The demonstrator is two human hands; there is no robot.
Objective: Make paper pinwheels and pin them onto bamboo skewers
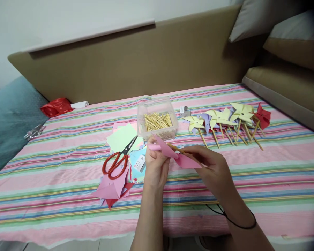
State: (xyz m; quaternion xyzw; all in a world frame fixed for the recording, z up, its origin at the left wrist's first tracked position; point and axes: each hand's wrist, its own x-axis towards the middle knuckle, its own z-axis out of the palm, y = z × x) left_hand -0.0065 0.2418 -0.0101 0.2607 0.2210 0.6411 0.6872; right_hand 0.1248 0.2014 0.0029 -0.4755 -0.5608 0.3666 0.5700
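Between my two hands is a pink paper pinwheel, its blades partly folded and seen edge-on. My left hand pinches the pinwheel on its left side. On the right, my right hand has its fingers closed around a thin wooden stick that lies against the pinwheel; the exact join is hidden. Just beyond my hands stands a clear plastic box of wooden sticks. Red-handled scissors rest to the left on stacked coloured paper squares. Below them lie cut pink paper pieces.
Several finished pinwheels on sticks lie in a row at the right, with a small box near them. A red plastic bag and a clear packet sit at the far left. A brown backrest rises behind the striped cloth.
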